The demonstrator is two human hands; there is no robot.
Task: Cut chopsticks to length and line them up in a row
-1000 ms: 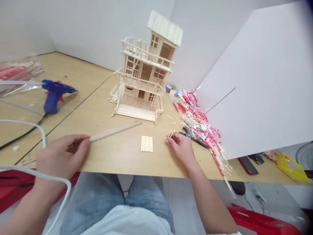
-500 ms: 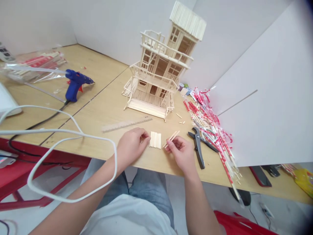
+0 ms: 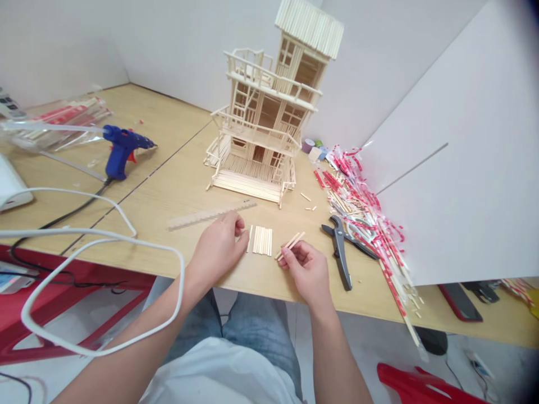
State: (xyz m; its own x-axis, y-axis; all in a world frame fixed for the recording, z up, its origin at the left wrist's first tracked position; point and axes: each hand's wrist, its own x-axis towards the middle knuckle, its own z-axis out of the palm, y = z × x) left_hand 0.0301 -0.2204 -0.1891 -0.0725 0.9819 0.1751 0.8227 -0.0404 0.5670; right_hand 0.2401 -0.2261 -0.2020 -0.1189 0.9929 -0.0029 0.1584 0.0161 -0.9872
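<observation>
The left hand [image 3: 221,244] is curling beside one lone stick [image 3: 250,238], at nine o'clock from the row of little sticks [image 3: 263,241], and I cannot tell if it is pinching it. At four o'clock, the right hand [image 3: 306,269] is pinching some loose sticks [image 3: 296,240]. On the worktop [image 3: 179,163], the stick house [image 3: 257,134] is standing at twelve o'clock and the cutters [image 3: 341,252] are lying at three.

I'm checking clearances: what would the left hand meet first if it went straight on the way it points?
The left hand would probably meet the lone stick first, then the row of sticks; depth makes present contact unclear.
</observation>
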